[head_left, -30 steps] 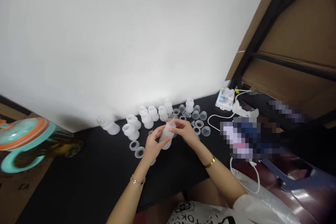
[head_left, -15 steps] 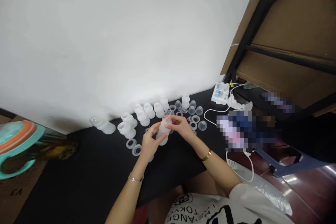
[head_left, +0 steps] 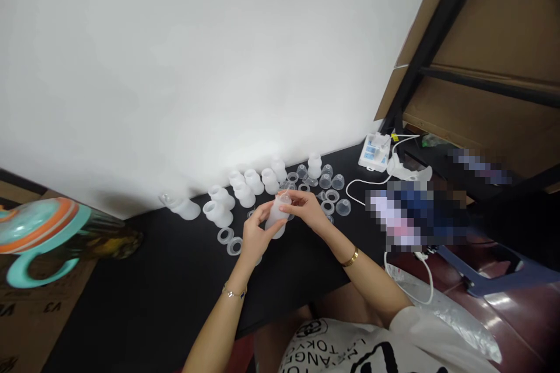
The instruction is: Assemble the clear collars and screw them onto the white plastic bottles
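My left hand (head_left: 258, 236) is wrapped round the body of a frosted white baby bottle (head_left: 275, 218), held tilted above the black table. At its top, my right hand (head_left: 305, 208) closes its fingers round the collar and clear nipple (head_left: 285, 199). Whether the collar is fully on the neck is hidden by the fingers. Behind my hands stand several open white bottles (head_left: 244, 193). Near my left wrist lie translucent collar rings (head_left: 234, 246). To the right of my hands are more rings (head_left: 328, 207) and clear dome caps (head_left: 343, 207).
A bottle with a clear top (head_left: 180, 207) stands at the left by the white wall. A teal-lidded jug (head_left: 48, 233) is at the left edge. On the right lie a white power strip (head_left: 374, 151) and its cable (head_left: 359, 181). A metal rack (head_left: 413, 70) rises behind.
The view has shifted slightly, so everything sits a little further right. Both hands keep the same hold on the baby bottle, with only slight finger movement at its top.
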Action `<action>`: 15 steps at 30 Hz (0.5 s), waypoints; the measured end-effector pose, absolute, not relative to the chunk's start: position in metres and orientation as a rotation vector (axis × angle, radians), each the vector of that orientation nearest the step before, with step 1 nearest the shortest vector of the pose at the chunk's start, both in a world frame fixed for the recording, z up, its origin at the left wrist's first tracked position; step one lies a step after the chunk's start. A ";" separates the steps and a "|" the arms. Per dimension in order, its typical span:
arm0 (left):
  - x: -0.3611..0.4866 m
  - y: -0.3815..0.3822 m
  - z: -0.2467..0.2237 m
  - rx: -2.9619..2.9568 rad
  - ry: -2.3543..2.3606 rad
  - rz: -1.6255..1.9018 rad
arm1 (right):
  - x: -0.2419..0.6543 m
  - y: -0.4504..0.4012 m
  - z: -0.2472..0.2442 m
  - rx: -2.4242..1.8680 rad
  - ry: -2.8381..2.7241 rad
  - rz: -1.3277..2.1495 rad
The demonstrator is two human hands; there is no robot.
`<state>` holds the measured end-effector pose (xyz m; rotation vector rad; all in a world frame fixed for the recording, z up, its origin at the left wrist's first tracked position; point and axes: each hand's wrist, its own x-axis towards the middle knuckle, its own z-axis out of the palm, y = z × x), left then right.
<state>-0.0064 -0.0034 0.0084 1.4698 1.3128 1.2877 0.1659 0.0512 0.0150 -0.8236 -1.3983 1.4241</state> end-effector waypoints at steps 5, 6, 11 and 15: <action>-0.003 -0.004 0.008 1.443 1.294 1.317 | 0.165 0.051 0.014 -0.814 -1.387 1.429; -0.003 -0.004 0.008 1.460 1.294 1.321 | 0.165 0.051 0.013 -0.812 -1.384 1.435; -0.002 -0.003 0.005 1.521 1.314 1.335 | 0.165 0.051 0.012 -0.849 -1.369 1.404; -0.003 -0.004 0.005 1.492 1.361 1.354 | 0.166 0.050 0.014 -0.881 -1.355 1.405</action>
